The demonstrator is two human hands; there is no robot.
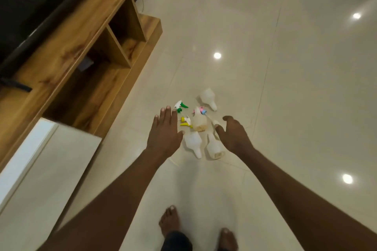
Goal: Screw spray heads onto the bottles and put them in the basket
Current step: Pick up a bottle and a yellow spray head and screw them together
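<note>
Floor [285, 87]: pale glossy tiles fill most of what I see, with round light reflections on them.
Wooden unit [85, 51]: a long low cabinet with open compartments runs along my left side; a dark screen sits on top of it.
White panel [40, 159]: a pale slab lies at the near end of the cabinet, lower left.
Left hand [165, 134]: I see it stretched forward, fingers straight and close together, palm down, gripping nothing, above the floor just left of the pile.
Right hand [234, 134]: reached out with fingers loosely curled and spread; it holds nothing, just right of the pile.
Feet [169, 222]: bare, on the tiles at the bottom edge.
Bottles [193, 142]: four whitish bottles lie on their sides on the floor between my hands; one farther off [208, 98], two nearest me, one in the middle.
Spray heads [180, 106]: green-and-white one at the far left of the pile, a yellow one [185, 121] just beside the middle bottle, a pink-and-blue one [201, 110] on the middle bottle's far end.
Basket: not in my view.
</note>
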